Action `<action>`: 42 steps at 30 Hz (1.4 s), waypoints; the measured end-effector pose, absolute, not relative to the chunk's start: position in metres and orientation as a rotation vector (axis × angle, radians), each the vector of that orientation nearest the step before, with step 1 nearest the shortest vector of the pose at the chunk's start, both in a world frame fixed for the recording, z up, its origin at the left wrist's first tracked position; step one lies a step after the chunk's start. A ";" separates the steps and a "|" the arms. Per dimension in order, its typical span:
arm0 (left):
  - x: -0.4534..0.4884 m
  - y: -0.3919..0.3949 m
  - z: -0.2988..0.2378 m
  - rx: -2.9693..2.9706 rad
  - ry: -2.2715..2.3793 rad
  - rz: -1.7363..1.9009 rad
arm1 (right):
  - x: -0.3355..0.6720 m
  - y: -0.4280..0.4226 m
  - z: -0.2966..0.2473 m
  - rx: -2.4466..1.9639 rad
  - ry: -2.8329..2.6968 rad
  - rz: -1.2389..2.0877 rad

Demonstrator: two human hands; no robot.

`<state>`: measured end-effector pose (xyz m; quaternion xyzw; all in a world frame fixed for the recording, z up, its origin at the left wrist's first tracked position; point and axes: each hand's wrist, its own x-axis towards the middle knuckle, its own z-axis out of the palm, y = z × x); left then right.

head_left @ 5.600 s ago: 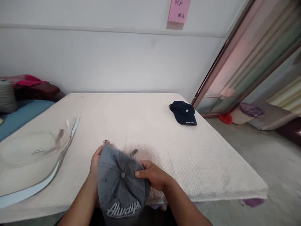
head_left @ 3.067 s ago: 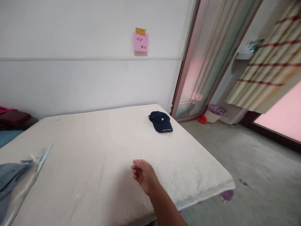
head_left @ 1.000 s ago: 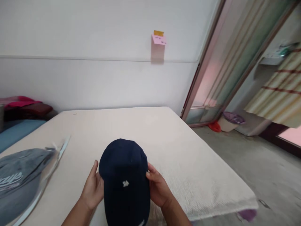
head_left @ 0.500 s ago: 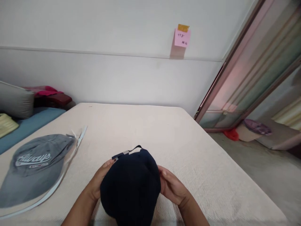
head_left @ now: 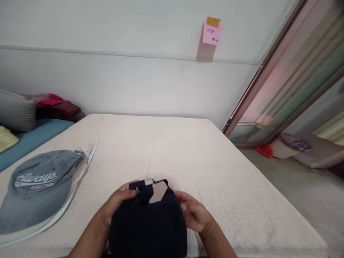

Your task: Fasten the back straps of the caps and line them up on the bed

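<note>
A dark navy baseball cap [head_left: 149, 227] is held at the near edge of the cloth-covered table, its back opening and adjuster strap facing away from me. My left hand [head_left: 118, 199] grips the cap at the left, the thumb lying by the strap's end. A pale metal buckle [head_left: 148, 182] shows on the strap. My right hand [head_left: 194, 212] holds the cap's right side, with its fingers curled at the rim. Off to the left lies a grey cap [head_left: 43, 190] with white lettering, in a clear bag with a pale edge strip.
The table [head_left: 161, 143] has a cream textured cover and meets a white wall. A pink note [head_left: 212, 34] is taped there. At left are a grey cushion [head_left: 17, 111] and a blue seat [head_left: 45, 134]. A lined bin [head_left: 285, 147] stands on the floor at right.
The navy cap has tilted, so its back opening and strap show more and sit lower in view. My left thumb has come over the strap's end. Both hands still hold the cap.
</note>
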<state>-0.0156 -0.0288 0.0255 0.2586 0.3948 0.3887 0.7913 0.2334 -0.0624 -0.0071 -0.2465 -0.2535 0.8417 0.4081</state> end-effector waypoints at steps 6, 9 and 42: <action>0.003 -0.032 0.011 0.763 0.890 0.566 | 0.238 -0.049 -0.003 -0.847 -0.742 1.897; 0.011 -0.031 0.001 0.762 0.964 0.585 | 0.236 -0.044 -0.005 -0.941 -0.804 1.802; 0.036 -0.024 -0.017 1.056 0.896 0.704 | 0.221 -0.041 -0.008 -1.160 -1.448 1.212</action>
